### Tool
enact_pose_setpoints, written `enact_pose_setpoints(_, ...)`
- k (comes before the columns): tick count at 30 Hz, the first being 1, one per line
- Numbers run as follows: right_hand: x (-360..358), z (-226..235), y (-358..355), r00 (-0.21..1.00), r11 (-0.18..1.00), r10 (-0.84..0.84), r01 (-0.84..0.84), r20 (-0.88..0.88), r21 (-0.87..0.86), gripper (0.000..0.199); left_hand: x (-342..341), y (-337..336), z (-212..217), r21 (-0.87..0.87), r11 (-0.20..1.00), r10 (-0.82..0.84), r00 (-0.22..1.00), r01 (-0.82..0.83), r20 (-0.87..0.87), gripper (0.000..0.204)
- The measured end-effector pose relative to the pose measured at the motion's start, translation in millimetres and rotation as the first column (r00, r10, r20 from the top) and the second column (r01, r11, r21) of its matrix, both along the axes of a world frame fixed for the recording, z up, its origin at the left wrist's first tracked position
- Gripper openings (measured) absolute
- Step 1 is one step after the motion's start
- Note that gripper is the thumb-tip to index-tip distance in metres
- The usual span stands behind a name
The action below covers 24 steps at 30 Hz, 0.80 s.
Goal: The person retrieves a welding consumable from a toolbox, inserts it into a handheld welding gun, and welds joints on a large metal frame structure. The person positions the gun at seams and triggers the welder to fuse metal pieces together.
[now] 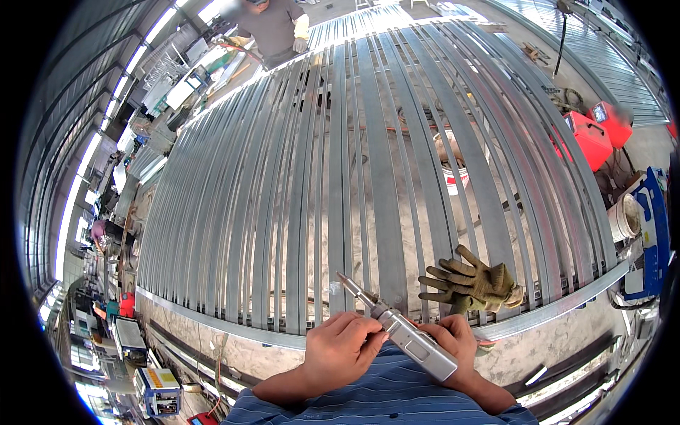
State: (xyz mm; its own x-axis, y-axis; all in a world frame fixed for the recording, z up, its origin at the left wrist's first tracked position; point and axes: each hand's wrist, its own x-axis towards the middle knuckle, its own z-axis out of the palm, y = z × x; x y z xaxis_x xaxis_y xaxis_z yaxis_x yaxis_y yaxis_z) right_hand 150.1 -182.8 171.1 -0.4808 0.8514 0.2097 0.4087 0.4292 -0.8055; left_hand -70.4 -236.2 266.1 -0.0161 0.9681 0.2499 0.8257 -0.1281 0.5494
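A silver-grey hand tool (419, 347) with a boxy body and a narrow metal tip lies slantwise in front of my body, its tip toward the upper left. My left hand (347, 347) pinches it with thumb and fingers near the collar where the tip joins the body. Around the body's far right side wraps my right hand (459, 340), its fingers partly hidden behind the tool. Just beyond my right hand, a dark olive work glove (471, 282) rests on the metal bars, fingers pointing left.
A large rack of long grey metal bars (389, 241) stretches ahead, edged by a near rail (219, 327). Below it shows a white bucket (455, 178). Red machines (589, 139) and another bucket (625, 216) stand right. Across the rack is a gloved person (273, 35).
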Motion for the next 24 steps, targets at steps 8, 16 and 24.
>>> enact_pose_setpoints(8,1.1,0.2,0.2,1.0,1.0,0.0,0.0,0.01,-0.03,0.042,1.4,3.8,11.9,-0.052,0.998,0.023,0.999,-0.022,0.031,0.024)
enact_pose_setpoints(16,2.8,-2.7,1.4,1.0,0.999,0.022,-0.022,-0.006,-0.023,0.043,4.8,6.1,12.4,-0.045,0.999,0.012,0.998,-0.009,0.061,0.023)
enact_pose_setpoints(24,2.9,-2.4,1.9,1.0,1.0,0.012,-0.013,-0.017,-0.022,0.043,1.5,5.7,5.4,-0.032,0.999,0.002,1.0,-0.002,0.002,0.024)
